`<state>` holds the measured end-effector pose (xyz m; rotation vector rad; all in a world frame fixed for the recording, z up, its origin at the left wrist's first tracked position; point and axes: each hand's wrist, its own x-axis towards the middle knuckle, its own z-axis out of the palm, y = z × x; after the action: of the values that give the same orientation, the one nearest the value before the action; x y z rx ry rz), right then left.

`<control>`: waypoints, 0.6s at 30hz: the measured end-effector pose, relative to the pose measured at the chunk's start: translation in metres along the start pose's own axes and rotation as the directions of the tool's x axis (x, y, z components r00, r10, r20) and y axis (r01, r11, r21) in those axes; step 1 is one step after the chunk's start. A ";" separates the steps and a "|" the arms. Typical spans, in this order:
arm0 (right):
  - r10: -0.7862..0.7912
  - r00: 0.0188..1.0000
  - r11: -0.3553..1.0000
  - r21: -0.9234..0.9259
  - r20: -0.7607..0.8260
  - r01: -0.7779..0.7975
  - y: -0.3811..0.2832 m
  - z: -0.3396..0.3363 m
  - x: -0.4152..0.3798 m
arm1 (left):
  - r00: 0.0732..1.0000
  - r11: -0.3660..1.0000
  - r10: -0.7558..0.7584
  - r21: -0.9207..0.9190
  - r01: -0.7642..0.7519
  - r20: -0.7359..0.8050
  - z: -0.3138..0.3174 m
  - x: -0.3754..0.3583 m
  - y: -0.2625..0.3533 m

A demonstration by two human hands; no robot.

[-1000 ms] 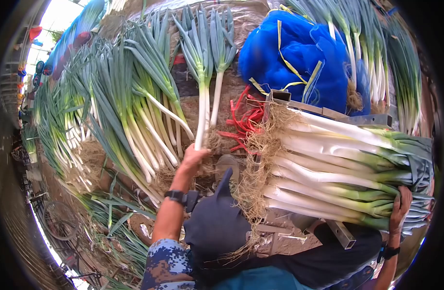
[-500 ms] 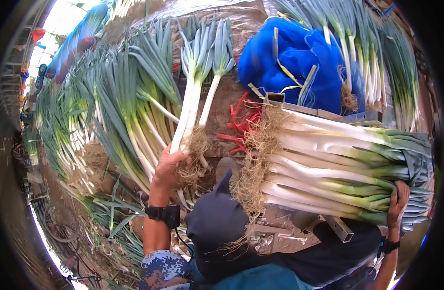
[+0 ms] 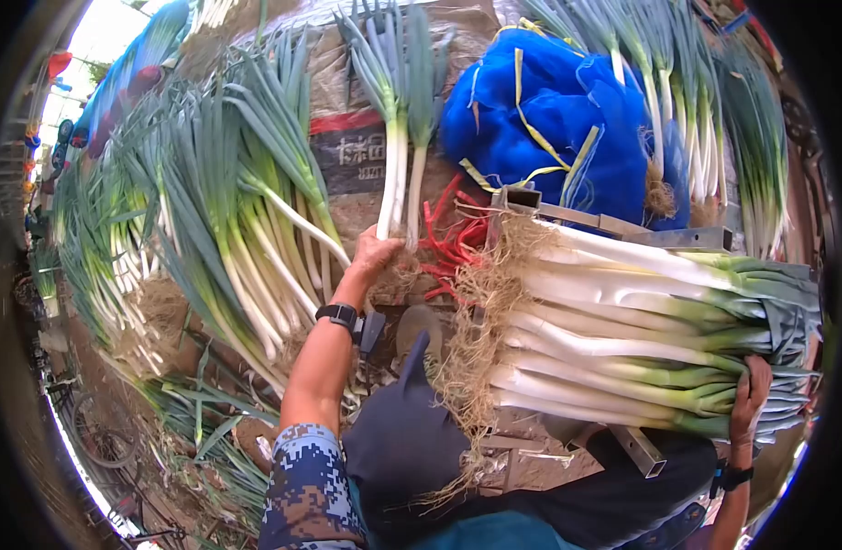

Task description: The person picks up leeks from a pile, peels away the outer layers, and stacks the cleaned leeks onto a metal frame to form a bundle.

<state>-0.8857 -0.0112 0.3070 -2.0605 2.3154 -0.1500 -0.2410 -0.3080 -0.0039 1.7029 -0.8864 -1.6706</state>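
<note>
Leeks (image 3: 228, 183) are lying in a leafy heap at left. Beside it, the left hand (image 3: 375, 254) is gripping a few stalks (image 3: 396, 170), fingers pinching the white stems near the roots. Red strips (image 3: 450, 240) are lying between these and a stacked row (image 3: 613, 312) of leeks. The right hand (image 3: 751, 399) is touching the row's leafy end; I cannot tell whether its fingers are gripping.

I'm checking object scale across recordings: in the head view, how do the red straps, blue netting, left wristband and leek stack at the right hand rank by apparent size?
Largest to smallest:
1. Leek stack
2. Blue netting
3. Red straps, taken as one tangle
4. Left wristband
</note>
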 end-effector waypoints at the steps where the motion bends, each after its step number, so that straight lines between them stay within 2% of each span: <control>1: 0.001 1.000 1.000 -0.009 0.003 -0.001 -0.004 -0.001 -0.002 | 1.000 0.998 0.000 0.062 0.000 0.008 0.004 0.008 -0.004; 2: 0.001 1.000 1.000 -0.007 -0.010 -0.001 -0.007 -0.001 -0.001 | 0.994 0.979 -0.107 0.176 0.103 0.014 0.006 0.015 -0.010; 4: -0.034 0.999 0.999 -0.008 -0.025 0.034 0.001 0.004 -0.003 | 0.999 0.986 -0.021 0.165 0.028 -0.044 0.014 0.036 -0.044; 5: -0.021 0.999 0.997 0.070 -0.028 0.023 0.001 0.006 -0.002 | 0.993 0.947 -0.029 0.314 0.063 -0.111 0.019 0.047 -0.051; 6: -0.013 1.000 0.999 0.049 0.000 0.013 -0.013 0.001 0.004 | 0.987 0.954 -0.068 0.281 0.106 -0.142 0.030 0.042 -0.043; 7: 0.026 1.000 0.997 -0.071 -0.002 -0.026 -0.029 -0.006 0.005 | 0.979 0.958 -0.106 0.246 0.147 -0.173 0.041 0.037 -0.035; 9: 0.022 0.998 1.000 -0.010 -0.058 -0.022 -0.039 -0.006 0.012 | 0.979 0.948 -0.082 0.289 0.134 -0.185 0.030 0.051 -0.042; 11: -0.048 0.996 0.998 -0.034 -0.076 0.046 -0.041 -0.009 0.017 | 0.979 0.928 -0.071 0.346 0.135 -0.192 0.013 0.060 -0.051; 14: -0.062 0.991 0.998 -0.028 -0.116 0.059 -0.045 -0.011 0.019 | 0.991 0.936 -0.085 0.332 0.116 -0.107 0.001 0.060 -0.068; 15: -0.059 0.992 0.998 -0.020 -0.116 0.057 -0.046 -0.012 0.019 | 0.987 0.941 -0.116 0.304 0.145 -0.112 0.009 0.035 -0.038; 17: -0.031 0.992 1.000 0.000 -0.123 0.031 -0.049 -0.020 0.014 | 0.996 0.948 -0.081 0.308 0.084 -0.021 -0.012 0.030 -0.040; 18: -0.041 0.991 0.999 0.003 -0.124 0.042 -0.049 -0.020 0.012 | 0.993 0.938 -0.111 0.333 0.094 0.032 -0.025 0.029 -0.044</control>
<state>-0.8401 -0.0282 0.3324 -2.1567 2.3381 -0.2937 -0.2135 -0.3053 -0.0549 1.9646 -1.1761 -1.7127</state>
